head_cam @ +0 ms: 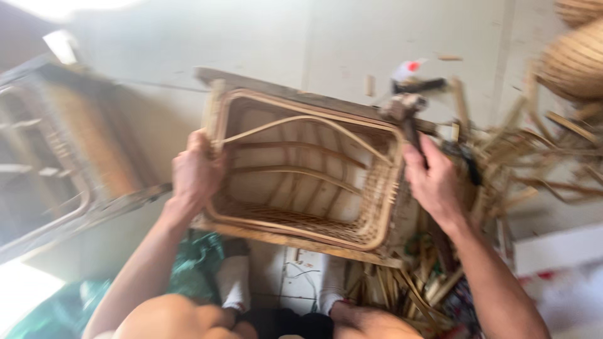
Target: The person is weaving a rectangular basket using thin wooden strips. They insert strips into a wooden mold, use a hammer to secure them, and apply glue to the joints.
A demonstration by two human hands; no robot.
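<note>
Nearest the camera, below the rattan frame [301, 176], the person's knees and white-socked feet [235, 282] show, with a green cloth [195, 263] to the left of them and a heap of cane offcuts [408, 289] on the floor under the frame's right corner. The frame itself, a rectangular, basket-like piece of bent cane with curved ribs and a partly woven side, sits in front of the person, tilted with its open side toward the camera, resting on a wooden board along its lower edge. It looks light and fairly stiff at the thick rim, though the thin woven strands are probably springy and could snap or fray if squeezed; the rim and corners seem the safest places to take hold. The left hand [196, 172] wraps the frame's upper left corner, fingers curled closed around the rim post, forearm reaching up from the lower left. The right hand [433, 182] is at the frame's right edge, closed around the dark handle of a tool [405, 110] whose head rests near the upper right corner; motion blur hides what kind of tool it is. Right of the frame lies a tangle of loose cane strips [534, 157]; left of it stands another rattan piece [69, 150]. Beyond the frame's far right, woven baskets [575, 56] sit on the pale floor.
</note>
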